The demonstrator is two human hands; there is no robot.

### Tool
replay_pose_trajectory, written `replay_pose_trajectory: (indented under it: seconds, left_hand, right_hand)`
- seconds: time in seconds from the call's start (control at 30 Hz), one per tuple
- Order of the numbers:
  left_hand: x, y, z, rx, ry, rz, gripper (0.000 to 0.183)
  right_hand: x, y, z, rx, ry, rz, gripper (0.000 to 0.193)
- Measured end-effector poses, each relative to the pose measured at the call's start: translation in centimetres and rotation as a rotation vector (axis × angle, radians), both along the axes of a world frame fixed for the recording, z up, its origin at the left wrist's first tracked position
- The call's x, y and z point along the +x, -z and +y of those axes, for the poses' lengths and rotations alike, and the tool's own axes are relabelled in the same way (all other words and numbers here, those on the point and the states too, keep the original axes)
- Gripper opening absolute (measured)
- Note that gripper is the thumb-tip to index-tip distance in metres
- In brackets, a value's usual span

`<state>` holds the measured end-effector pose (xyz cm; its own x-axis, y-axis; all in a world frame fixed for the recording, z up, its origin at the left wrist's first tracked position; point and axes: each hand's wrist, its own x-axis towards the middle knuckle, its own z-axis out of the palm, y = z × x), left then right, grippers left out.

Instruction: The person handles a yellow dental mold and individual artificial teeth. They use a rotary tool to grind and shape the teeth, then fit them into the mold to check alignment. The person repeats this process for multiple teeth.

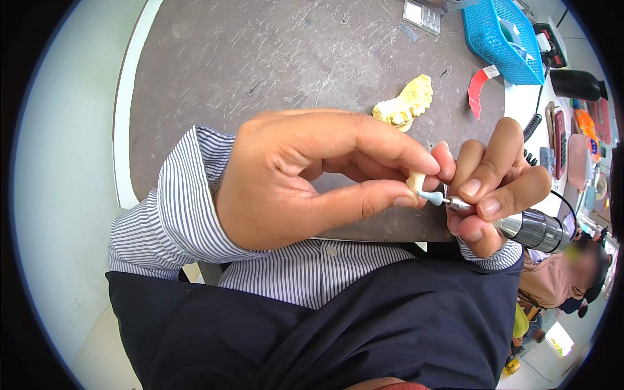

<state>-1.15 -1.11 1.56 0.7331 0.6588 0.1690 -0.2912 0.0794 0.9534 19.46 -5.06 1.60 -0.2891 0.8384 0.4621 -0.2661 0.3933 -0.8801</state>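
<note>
Pinched between the thumb and fingertips of my left hand (pixel 292 172) is a small ivory dental crown (pixel 414 180), partly hidden by the fingers. My right hand (pixel 500 175) grips a silver and black rotary handpiece (pixel 539 229) like a pen. At its tip, a pale blue polishing point (pixel 430 195) appears to touch the crown's lower edge. The two hands meet at the fingertips, over the near right part of the table. Just beyond them lies a yellow plaster dental model (pixel 409 104) with a row of teeth, its lower end partly behind my left hand.
On the scratched brown table (pixel 260 58) lies a curved red strip (pixel 477 91). A blue mesh basket (pixel 476 45) and a clear plastic case (pixel 422 17) stand at the far right. Beyond are a black bottle (pixel 575 84) and a coiled cord (pixel 533 125). Another person (pixel 552 283) sits to the right.
</note>
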Motion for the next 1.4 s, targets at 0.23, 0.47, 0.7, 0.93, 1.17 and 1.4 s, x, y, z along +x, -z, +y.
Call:
replay_pose_trajectory:
  seconds: [0.23, 0.47, 0.7, 0.93, 1.17, 1.4]
  left_hand:
    - [-0.1, -0.1, 0.0, -0.016, 0.008, 0.0, 0.025]
    - [0.0, -0.1, 0.1, -0.035, 0.037, -0.03, 0.022]
    - [0.5, 0.8, 0.4, -0.211, -0.037, -0.061, 0.023]
    - [0.5, -0.2, 1.0, -0.522, 0.008, 0.012, 0.03]
    - [0.6, -0.7, 1.1, -0.655, -0.002, 0.07, 0.034]
    - [0.5, -0.3, 0.9, -0.419, -0.001, 0.084, 0.03]
  right_hand:
    - [0.1, 0.0, 0.2, -0.046, -0.017, 0.057, 0.022]
    - [0.3, -0.2, 0.0, -0.077, 0.057, 0.073, 0.02]
    - [0.3, -0.1, 0.4, -0.076, 0.133, 0.104, 0.018]
    - [0.4, 0.4, 0.7, -0.049, 0.134, 0.107, 0.018]
    - [0.4, 0.3, 0.7, -0.06, 0.163, 0.075, 0.018]
    - [0.5, 0.4, 0.8, -0.051, 0.17, 0.065, 0.018]
